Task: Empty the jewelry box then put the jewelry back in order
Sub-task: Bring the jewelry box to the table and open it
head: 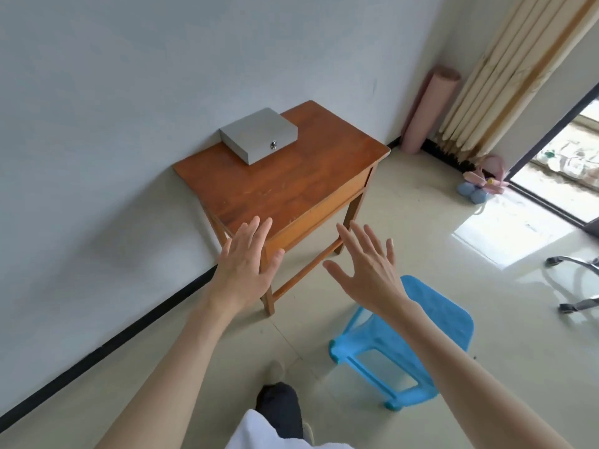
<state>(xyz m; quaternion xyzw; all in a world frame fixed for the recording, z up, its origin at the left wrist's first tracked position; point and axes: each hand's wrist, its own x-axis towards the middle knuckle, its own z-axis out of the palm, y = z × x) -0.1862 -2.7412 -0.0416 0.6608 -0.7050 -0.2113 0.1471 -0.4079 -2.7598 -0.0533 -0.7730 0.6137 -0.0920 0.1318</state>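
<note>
A flat grey jewelry box [257,134] with a small metal latch on its front lies shut at the far side of a small wooden table [291,186], close to the wall. No jewelry is visible. My left hand [246,267] is stretched out with fingers spread, over the table's near corner. My right hand [366,267] is held out beside it, also with fingers spread, in front of the table. Both hands are empty and well short of the box.
A blue plastic stool [415,345] stands on the tiled floor just right of the table. A rolled pink mat [428,111] and wooden poles [505,79] lean in the far corner. Office chair wheels [573,286] show at the right edge. The white wall runs along the left.
</note>
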